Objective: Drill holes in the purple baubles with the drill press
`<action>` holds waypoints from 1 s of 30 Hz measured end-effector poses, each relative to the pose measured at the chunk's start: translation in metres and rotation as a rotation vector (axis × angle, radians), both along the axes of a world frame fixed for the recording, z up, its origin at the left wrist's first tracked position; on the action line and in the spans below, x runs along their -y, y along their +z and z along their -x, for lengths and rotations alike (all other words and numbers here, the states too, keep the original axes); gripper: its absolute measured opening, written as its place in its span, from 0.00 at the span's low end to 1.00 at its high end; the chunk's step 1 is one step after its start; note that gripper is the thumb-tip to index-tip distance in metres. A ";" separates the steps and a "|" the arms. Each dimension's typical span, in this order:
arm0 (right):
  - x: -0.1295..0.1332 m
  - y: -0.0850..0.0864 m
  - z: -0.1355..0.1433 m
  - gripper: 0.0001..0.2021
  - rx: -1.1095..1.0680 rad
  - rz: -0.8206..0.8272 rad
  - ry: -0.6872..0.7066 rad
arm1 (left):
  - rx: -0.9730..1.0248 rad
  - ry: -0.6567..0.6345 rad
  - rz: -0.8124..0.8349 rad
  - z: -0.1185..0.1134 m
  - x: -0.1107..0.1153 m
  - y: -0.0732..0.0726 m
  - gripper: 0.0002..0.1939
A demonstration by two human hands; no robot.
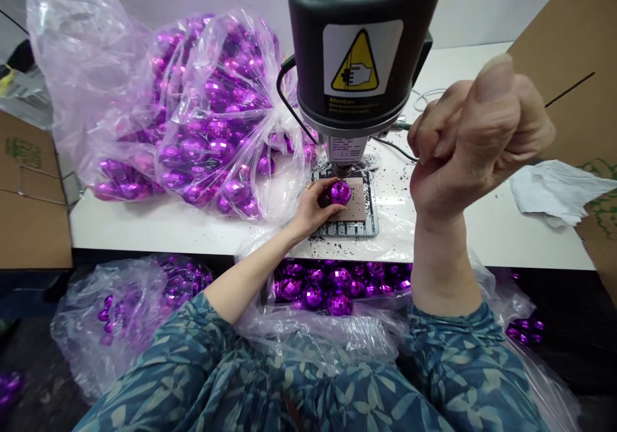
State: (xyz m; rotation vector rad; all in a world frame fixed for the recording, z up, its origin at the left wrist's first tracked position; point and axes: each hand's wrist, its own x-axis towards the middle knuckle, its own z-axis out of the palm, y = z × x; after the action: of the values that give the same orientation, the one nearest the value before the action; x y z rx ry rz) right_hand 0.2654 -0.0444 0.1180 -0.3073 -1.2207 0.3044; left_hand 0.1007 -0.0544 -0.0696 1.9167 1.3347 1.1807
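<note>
My left hand (315, 208) pinches a shiny purple faceted ball (340, 192) between thumb and fingers. The ball rests on a brown board (357, 208) on the grey metal base (371, 226) of a black drill press (359, 59), right below its spindle. On the right, my right hand (482, 130) is raised beside the press with its fingers curled into a fist. Whatever it grips, possibly a lever, is mostly hidden behind the fingers.
A clear plastic bag (212, 117) full of purple balls lies left of the press. More balls (339, 284) fill a space below the table (183, 233)'s front edge. White cloth (554, 191) and cardboard (569, 46) are at the right; dark crumbs surround the base.
</note>
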 end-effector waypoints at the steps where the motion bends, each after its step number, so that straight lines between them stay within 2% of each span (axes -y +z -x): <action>1: 0.000 0.000 0.000 0.28 -0.001 -0.003 -0.005 | 0.005 -0.024 -0.033 0.001 0.001 -0.002 0.31; 4: -0.001 -0.001 0.001 0.30 -0.002 -0.019 -0.015 | 0.005 -0.082 -0.108 0.000 0.002 -0.006 0.31; 11: -0.002 -0.002 0.000 0.30 0.008 -0.034 -0.017 | 0.054 -0.133 -0.150 -0.004 0.000 -0.010 0.29; 16: -0.001 -0.003 -0.001 0.30 0.013 -0.042 -0.024 | 0.058 -0.109 -0.128 -0.005 0.001 -0.008 0.25; 20: -0.001 -0.008 -0.002 0.30 0.001 -0.029 -0.039 | 0.063 -0.071 -0.077 -0.007 0.005 -0.005 0.26; 26: -0.009 -0.022 0.000 0.28 0.003 -0.218 -0.112 | 0.072 -0.067 -0.062 -0.008 0.003 -0.007 0.27; 30: -0.007 -0.027 0.004 0.25 -0.004 -0.182 -0.154 | 0.091 -0.064 -0.076 -0.007 0.003 -0.010 0.28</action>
State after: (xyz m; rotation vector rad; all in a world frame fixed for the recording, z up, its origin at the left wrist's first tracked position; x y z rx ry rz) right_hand 0.2613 -0.0370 0.0912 -0.2408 -1.2040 0.0597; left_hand 0.1079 -0.0571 -0.0799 1.9191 1.1881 1.2871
